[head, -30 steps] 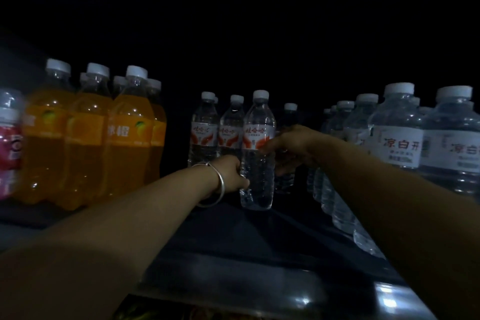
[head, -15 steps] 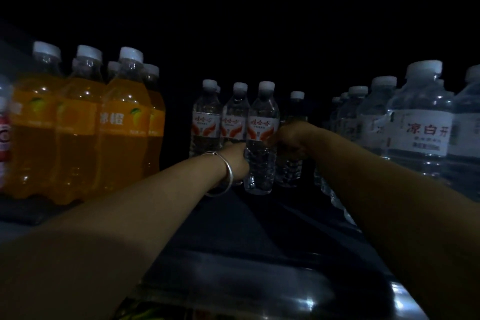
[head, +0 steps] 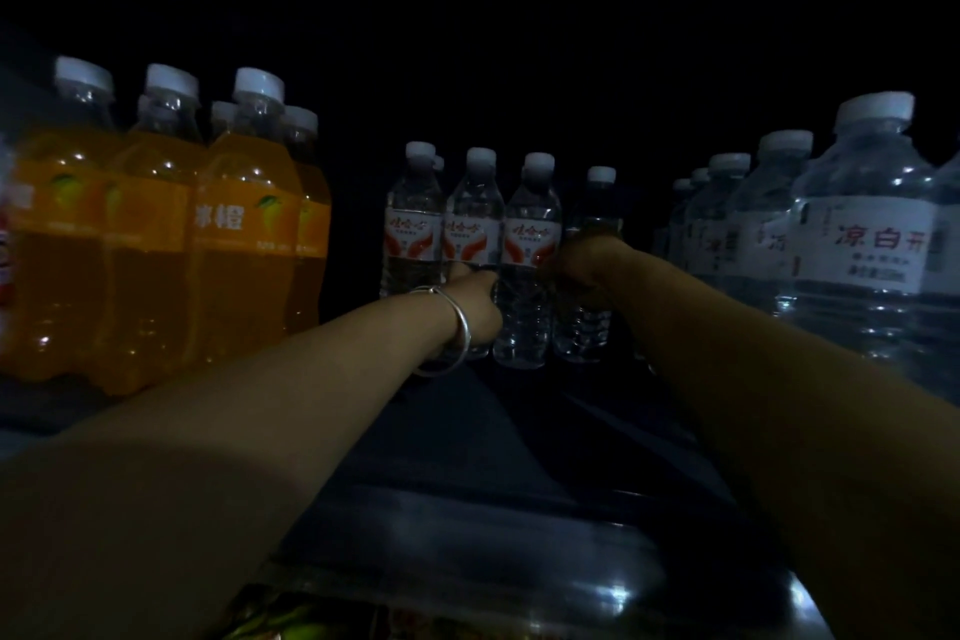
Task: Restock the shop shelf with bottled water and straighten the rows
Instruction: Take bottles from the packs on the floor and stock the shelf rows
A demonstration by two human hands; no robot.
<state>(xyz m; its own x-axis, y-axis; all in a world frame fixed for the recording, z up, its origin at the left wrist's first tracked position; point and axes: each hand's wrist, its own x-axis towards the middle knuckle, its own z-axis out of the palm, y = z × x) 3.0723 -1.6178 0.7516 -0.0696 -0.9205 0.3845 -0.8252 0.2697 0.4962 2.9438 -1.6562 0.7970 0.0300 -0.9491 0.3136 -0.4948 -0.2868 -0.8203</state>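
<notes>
Reaching deep, both hands (head: 480,299) (head: 579,268) grip upright water bottles (head: 530,270).

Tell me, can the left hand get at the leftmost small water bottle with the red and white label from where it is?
Probably yes. The left hand sits low by the second bottle, right beside the leftmost small water bottle. Nothing stands in front of that bottle, and a dark gap separates it from the orange drinks.

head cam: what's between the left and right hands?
One small water bottle with a red-and-white label stands upright between the left hand and right hand, both against it, in the head view.
</notes>
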